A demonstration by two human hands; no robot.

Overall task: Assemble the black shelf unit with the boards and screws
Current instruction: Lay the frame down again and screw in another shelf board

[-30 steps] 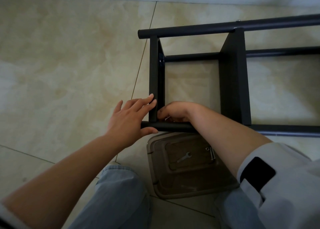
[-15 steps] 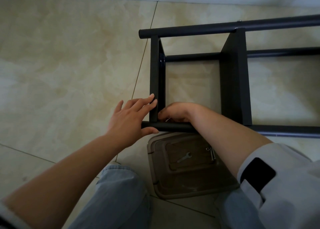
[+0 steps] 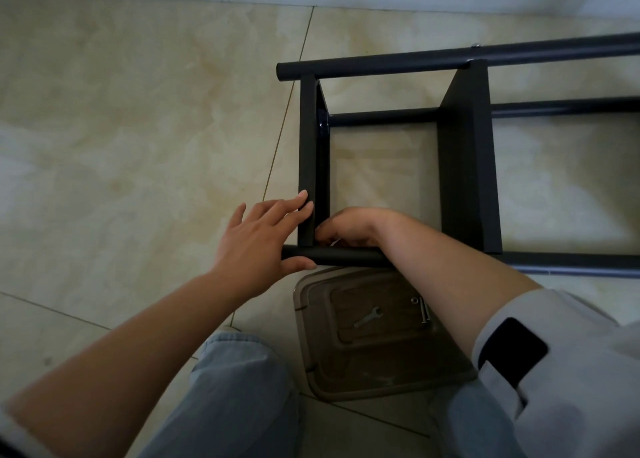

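right hand [image 3: 349, 227] fingers curled slightly tighter at corner

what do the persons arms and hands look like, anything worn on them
Both hands are bare: no gloves, rings or watch on the left hand or the right hand. Both forearms are bare. The right arm has a pale grey sleeve pushed above the elbow, bearing a black rectangular patch.

Open floor [image 3: 121, 128] lies left of the shelf frame [image 3: 464, 166], while the tray [image 3: 367, 353] and knees crowd the near side beneath its tube [image 3: 346, 256].
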